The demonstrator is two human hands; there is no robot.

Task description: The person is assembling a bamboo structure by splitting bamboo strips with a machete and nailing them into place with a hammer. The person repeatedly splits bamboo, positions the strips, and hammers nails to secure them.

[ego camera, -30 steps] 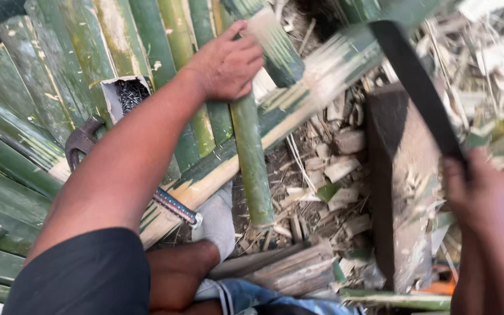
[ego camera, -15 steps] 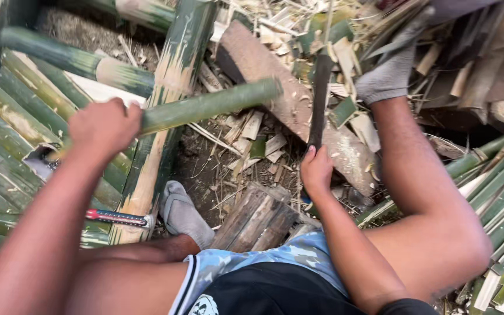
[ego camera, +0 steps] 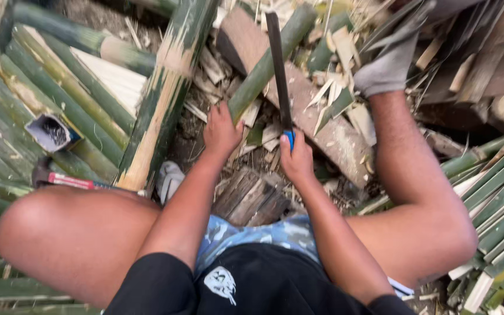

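I sit with my knees apart over a wooden chopping block [ego camera: 322, 111]. My left hand [ego camera: 221, 131] grips the near end of a green bamboo stick [ego camera: 269, 61] that lies slanted across the block. My right hand [ego camera: 296, 157] is closed on the blue handle of a long dark machete [ego camera: 279, 70]; its blade points away from me, beside the stick and over the block.
Split green bamboo slats [ego camera: 42, 116] lie stacked at left, more bamboo strips [ego camera: 497, 192] at right. A thick scraped bamboo pole [ego camera: 164, 93] runs beside my left knee. A red-handled hammer [ego camera: 71, 179] and an open box [ego camera: 51, 131] rest at left. Chips litter the ground.
My left hand has brought the green stick from the left onto the block. The machete has moved over the block beside it. My view has shifted towards the block.
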